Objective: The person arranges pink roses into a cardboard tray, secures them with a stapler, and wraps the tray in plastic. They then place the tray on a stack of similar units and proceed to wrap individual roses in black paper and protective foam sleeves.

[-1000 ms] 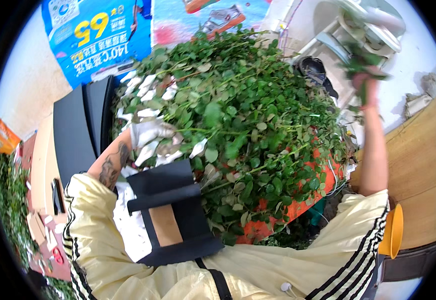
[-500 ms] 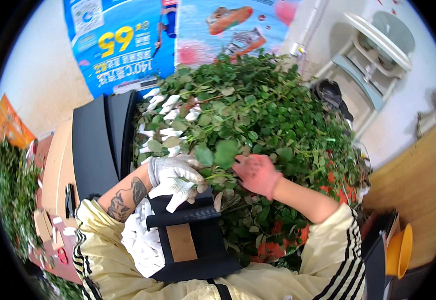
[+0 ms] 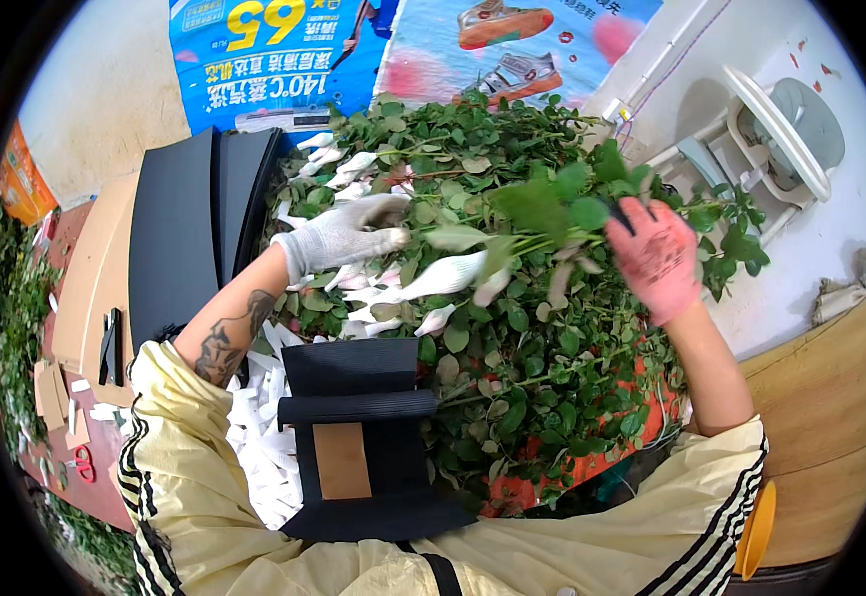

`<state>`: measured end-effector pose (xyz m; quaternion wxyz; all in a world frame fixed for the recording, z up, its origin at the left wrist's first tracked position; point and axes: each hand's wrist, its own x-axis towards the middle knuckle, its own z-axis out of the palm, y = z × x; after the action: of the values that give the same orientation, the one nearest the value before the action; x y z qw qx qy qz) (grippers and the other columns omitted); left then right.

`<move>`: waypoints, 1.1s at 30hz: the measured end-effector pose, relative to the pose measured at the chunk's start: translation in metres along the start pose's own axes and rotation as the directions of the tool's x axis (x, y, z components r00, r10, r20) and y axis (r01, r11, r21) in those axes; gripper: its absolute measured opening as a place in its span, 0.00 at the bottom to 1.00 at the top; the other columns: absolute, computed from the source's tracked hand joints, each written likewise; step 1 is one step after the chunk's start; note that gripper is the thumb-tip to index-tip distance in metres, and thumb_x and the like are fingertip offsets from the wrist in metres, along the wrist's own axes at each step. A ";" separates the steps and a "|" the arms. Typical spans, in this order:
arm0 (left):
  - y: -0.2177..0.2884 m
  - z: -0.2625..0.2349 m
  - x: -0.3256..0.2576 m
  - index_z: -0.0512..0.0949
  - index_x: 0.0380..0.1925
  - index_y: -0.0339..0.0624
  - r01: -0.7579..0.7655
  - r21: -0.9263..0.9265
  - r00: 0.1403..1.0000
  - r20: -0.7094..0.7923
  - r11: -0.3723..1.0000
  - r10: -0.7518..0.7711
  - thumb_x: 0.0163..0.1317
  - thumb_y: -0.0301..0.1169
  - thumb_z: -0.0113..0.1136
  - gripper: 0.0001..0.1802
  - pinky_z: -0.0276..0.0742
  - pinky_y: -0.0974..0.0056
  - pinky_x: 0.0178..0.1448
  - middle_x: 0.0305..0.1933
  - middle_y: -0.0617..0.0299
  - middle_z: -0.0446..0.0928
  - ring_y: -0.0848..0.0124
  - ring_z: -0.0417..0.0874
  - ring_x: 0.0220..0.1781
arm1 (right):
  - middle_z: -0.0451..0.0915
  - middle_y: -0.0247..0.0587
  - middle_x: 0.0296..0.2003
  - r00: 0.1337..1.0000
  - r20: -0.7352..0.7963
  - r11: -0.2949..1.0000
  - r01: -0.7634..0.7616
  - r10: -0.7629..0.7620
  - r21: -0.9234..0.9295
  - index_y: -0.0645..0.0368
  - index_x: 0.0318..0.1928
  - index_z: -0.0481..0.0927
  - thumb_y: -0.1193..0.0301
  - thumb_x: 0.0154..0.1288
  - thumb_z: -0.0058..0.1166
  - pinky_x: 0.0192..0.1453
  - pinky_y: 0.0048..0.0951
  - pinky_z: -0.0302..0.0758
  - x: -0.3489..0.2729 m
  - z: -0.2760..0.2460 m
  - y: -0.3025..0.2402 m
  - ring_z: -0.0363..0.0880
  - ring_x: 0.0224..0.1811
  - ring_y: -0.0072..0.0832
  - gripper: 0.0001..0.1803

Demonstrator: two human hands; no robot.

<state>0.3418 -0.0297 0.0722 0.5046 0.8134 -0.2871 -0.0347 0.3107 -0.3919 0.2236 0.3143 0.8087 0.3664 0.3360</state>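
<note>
My right hand (image 3: 654, 256), in a pink-red glove, is closed around leafy rose stems (image 3: 580, 236) held above a large heap of greenery. The stems reach leftward to a rosebud in a white net sleeve (image 3: 448, 276); a second sleeved bud (image 3: 436, 320) lies just below, and I cannot tell if it belongs to the held stems. My left hand (image 3: 349, 238), in a pale grey glove, is over the white-sleeved buds at the heap's left side, its thumb and fingers apart with nothing between them. Leaves in my right hand are blurred by motion.
Before me rests a black board with a ribbed roll (image 3: 357, 408) and a brown patch. White strips (image 3: 259, 437) pile left of it. Black sheets (image 3: 175, 233) stand at the left, near a stapler (image 3: 111, 348) and red scissors (image 3: 84, 464). A high chair (image 3: 776, 139) stands back right.
My left hand has let go of a white-sleeved bud above the black board and moved up and away. My right hand has swung up and right, carrying leafy stems.
</note>
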 end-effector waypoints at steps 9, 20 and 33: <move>-0.123 0.059 -0.026 0.75 0.49 0.38 0.390 0.555 0.908 -0.100 0.734 -0.407 0.52 0.60 0.59 0.37 0.74 0.52 0.50 0.42 0.45 0.81 0.49 0.81 0.46 | 0.78 0.36 0.48 0.998 -0.041 0.999 -0.052 0.052 0.013 0.47 0.46 0.79 0.71 0.47 0.61 0.47 0.36 0.77 0.025 0.051 0.016 0.78 0.47 0.38 0.20; -0.123 0.027 -0.039 0.61 0.62 0.33 0.527 -0.803 0.849 0.485 0.280 -0.208 0.67 0.36 0.56 0.29 0.85 0.65 0.43 0.52 0.52 0.76 0.69 0.84 0.44 | 0.74 0.37 0.42 0.945 0.051 0.930 0.328 -0.324 -0.164 0.46 0.40 0.76 0.67 0.58 0.49 0.43 0.31 0.73 0.034 0.121 -0.113 0.75 0.41 0.34 0.08; -0.126 0.076 -0.053 0.63 0.64 0.44 0.231 -0.952 0.966 0.249 -0.202 -0.069 0.69 0.48 0.49 0.29 0.74 0.48 0.63 0.59 0.52 0.73 0.54 0.75 0.60 | 0.75 0.39 0.49 0.946 0.155 0.913 0.217 -0.283 0.345 0.46 0.44 0.79 0.64 0.52 0.55 0.49 0.34 0.74 0.051 0.162 -0.151 0.74 0.45 0.37 0.16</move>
<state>0.3258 -0.0230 -0.0831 0.9214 0.1579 -0.0840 -0.3450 0.4047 -0.3129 0.0324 0.2533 0.8253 0.4836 0.1444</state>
